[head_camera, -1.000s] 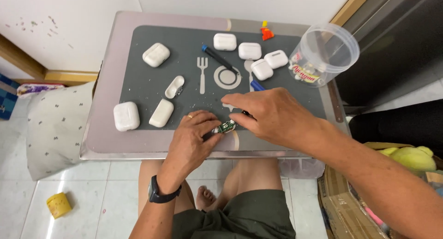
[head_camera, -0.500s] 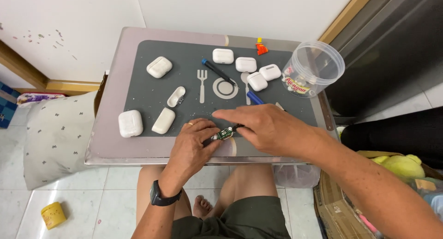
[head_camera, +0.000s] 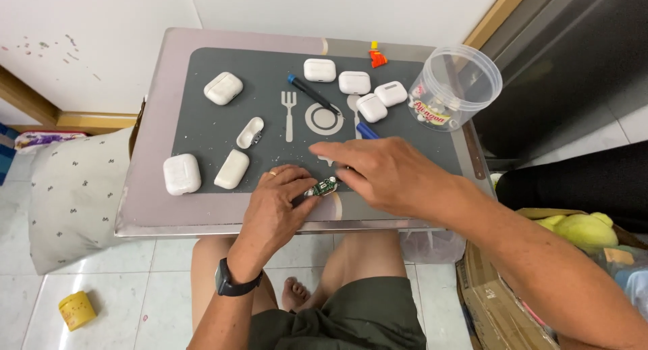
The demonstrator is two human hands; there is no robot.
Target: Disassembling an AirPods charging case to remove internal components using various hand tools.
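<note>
My left hand [head_camera: 275, 203] pinches a small green circuit board [head_camera: 325, 186] near the front edge of the grey placemat [head_camera: 202, 127]. My right hand [head_camera: 378, 171] lies just right of the board, fingers stretched leftwards, with a blue-handled tool [head_camera: 366, 130] sticking out from under it. Whether the fingers grip that tool is hidden. White earbud cases lie around: one closed case [head_camera: 181, 173] and an open half shell [head_camera: 231, 169] to the left of my left hand.
More white cases [head_camera: 223, 87] [head_camera: 319, 69] [head_camera: 354, 82] sit at the mat's back, beside a dark pen-like tool [head_camera: 312, 93]. A clear plastic tub [head_camera: 453, 87] stands at the back right. A cushion [head_camera: 74, 195] lies left of the small table [head_camera: 145, 208]; a cardboard box [head_camera: 499, 303] is at right.
The view has shifted slightly. My right hand has slid a little leftwards over the mat, fingers extending; my left hand still holds the green board.
</note>
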